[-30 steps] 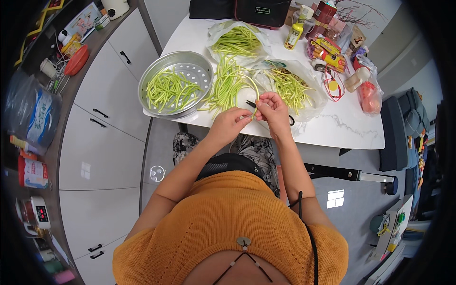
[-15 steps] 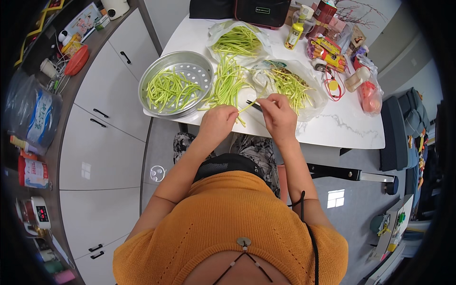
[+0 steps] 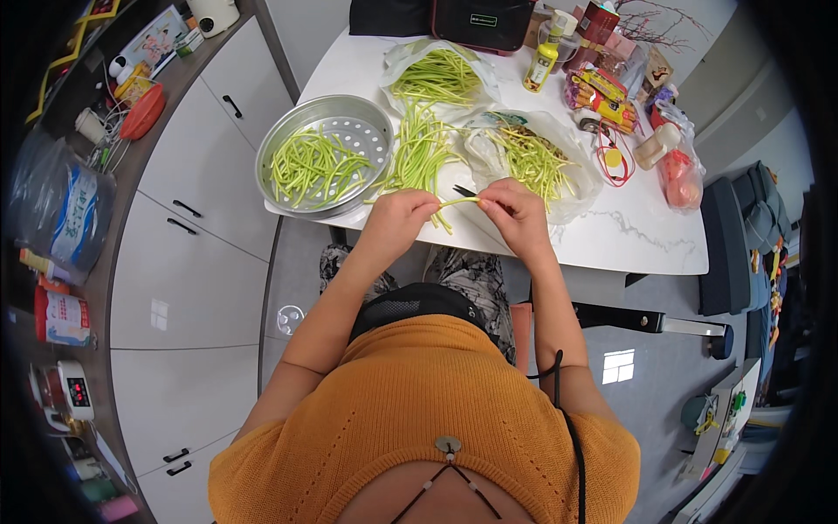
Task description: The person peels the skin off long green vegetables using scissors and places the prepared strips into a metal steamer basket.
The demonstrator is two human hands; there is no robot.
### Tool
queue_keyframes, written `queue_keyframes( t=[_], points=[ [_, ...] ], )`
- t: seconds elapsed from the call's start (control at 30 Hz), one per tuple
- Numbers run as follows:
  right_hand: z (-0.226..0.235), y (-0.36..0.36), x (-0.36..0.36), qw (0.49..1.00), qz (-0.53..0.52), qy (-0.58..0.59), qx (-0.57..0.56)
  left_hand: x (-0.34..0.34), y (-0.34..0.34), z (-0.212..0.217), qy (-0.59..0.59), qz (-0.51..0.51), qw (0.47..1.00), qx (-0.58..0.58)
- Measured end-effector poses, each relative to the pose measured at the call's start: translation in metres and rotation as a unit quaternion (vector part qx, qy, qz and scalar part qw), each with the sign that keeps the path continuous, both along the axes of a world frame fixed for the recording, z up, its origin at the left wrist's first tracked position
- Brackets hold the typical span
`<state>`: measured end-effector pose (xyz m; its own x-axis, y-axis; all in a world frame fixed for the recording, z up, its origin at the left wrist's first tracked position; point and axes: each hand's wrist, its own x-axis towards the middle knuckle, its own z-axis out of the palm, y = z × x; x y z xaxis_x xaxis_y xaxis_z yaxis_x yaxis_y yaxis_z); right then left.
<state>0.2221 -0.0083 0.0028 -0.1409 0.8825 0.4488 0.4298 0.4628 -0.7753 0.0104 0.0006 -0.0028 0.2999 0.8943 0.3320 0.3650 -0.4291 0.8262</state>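
A thin green garlic scape (image 3: 459,201) is stretched between my two hands near the table's front edge. My left hand (image 3: 401,218) pinches one end, and my right hand (image 3: 518,217) pinches the other between thumb and fingers. Dark pointed tips (image 3: 465,191), perhaps of scissors, show just beyond my right hand; the rest is hidden. Past my left hand lies a pile of long scapes (image 3: 419,153). To the left, a round metal steamer pan (image 3: 375,131) with a perforated bottom holds cut pieces (image 3: 316,166). A plastic bag (image 3: 583,182) with short, paler stalk ends (image 3: 534,162) lies beyond my right hand.
Another open bag of scapes (image 3: 439,74) lies at the back of the white table (image 3: 646,236). A yellow bottle (image 3: 541,65), snack packs (image 3: 602,100), a red cord (image 3: 618,166) and a bag of red fruit (image 3: 679,179) stand or lie to the right. White cabinets (image 3: 192,288) line the left.
My right hand has shifted slightly right and down, and more of the dark tips shows. The scape between my hands now lies nearly level. The pan and bags have not moved.
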Motion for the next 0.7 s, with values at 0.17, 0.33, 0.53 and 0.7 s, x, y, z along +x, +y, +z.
queue_keyframes(
  t=[0.17, 0.33, 0.53, 0.7],
  points=[
    [-0.009, -0.005, -0.009, 0.979, -0.007, 0.192, -0.074, 0.017, -0.013, -0.009, -0.039, -0.042, 0.994, -0.091],
    [-0.006, -0.002, -0.011, 0.928, -0.031, 0.357, -0.102, 0.025, -0.022, -0.020, -0.021, -0.047, 0.989, -0.140],
    [0.013, 0.000, 0.001, 0.944, -0.065, 0.293, -0.138, 0.020, -0.014, -0.025, -0.179, -0.054, 0.952, -0.244],
    [0.006, 0.006, 0.022, 0.954, -0.082, 0.258, -0.130, 0.013, -0.005, -0.026, -0.260, -0.043, 0.934, -0.240]
  ],
)
